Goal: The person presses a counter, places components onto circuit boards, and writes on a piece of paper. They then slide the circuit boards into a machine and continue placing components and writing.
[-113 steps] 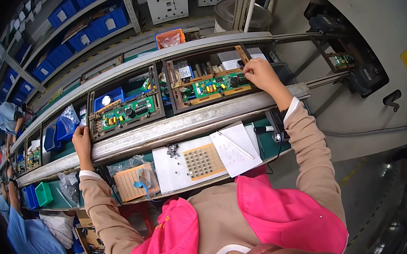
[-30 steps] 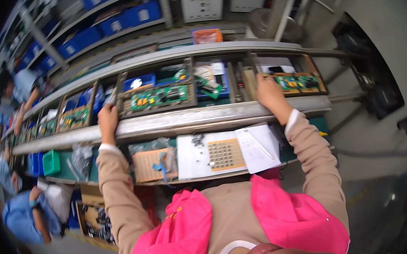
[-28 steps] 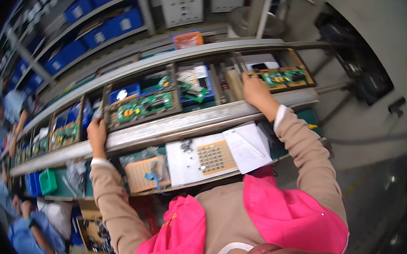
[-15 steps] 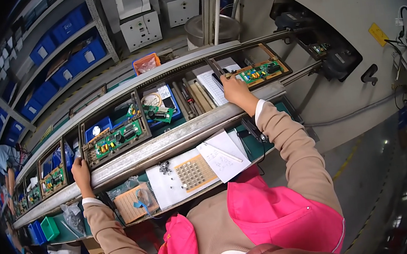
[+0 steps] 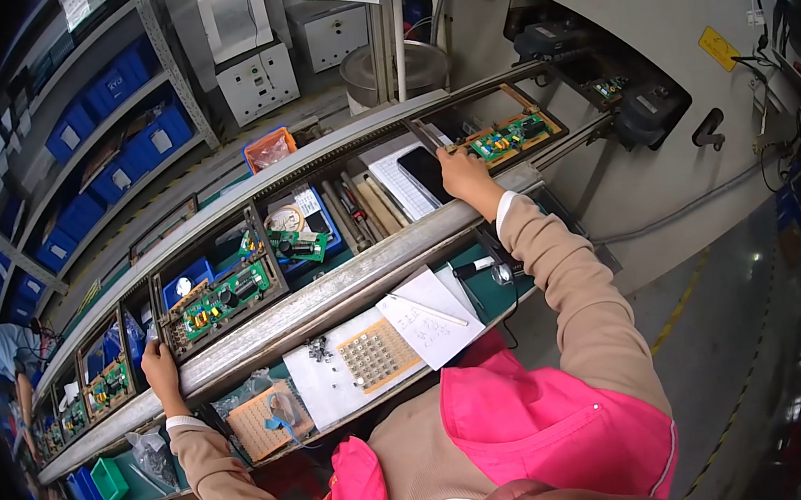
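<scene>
My right hand (image 5: 468,179) is closed around the left bar of a dark carrier frame (image 5: 507,86) on the conveyor rail. Inside that frame lies a green circuit board (image 5: 512,138) with black, blue and yellow parts. My left hand (image 5: 161,373) closes on the lower left corner of a second carrier frame (image 5: 278,282). It bears another green circuit board (image 5: 226,299) with black cylinders and yellow parts. A loose green board (image 5: 299,246) sits tilted just right of that frame. Beside my right hand, a black phone (image 5: 423,173) rests on white paper.
On the bench nearest me lie a tan board holding small parts (image 5: 372,360), a written sheet with a pen (image 5: 429,326), and a bagged item (image 5: 282,402). An orange bin (image 5: 270,149) stands behind the conveyor (image 5: 346,289). Another person (image 5: 13,348) works at far left.
The whole view has swung, so most surroundings appear farther left. Against them, my right hand and its carrier frame have slid slightly right, uncovering more of the phone. Both hands keep their hold.
</scene>
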Action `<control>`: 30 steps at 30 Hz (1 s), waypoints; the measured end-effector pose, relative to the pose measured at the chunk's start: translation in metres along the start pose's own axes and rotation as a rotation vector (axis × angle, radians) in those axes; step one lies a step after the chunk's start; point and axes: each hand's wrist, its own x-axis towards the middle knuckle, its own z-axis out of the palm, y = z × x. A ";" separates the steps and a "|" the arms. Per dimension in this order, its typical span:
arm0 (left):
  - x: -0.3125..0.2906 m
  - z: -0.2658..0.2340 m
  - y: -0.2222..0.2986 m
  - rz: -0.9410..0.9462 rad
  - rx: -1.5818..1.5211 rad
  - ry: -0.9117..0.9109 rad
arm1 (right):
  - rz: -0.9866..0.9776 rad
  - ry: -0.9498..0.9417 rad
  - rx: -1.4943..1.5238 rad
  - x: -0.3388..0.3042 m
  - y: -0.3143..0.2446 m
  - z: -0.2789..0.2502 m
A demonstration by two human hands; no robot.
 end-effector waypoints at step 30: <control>-0.001 -0.003 0.002 0.004 -0.007 -0.024 | 0.271 -0.007 -0.089 0.039 0.112 -0.011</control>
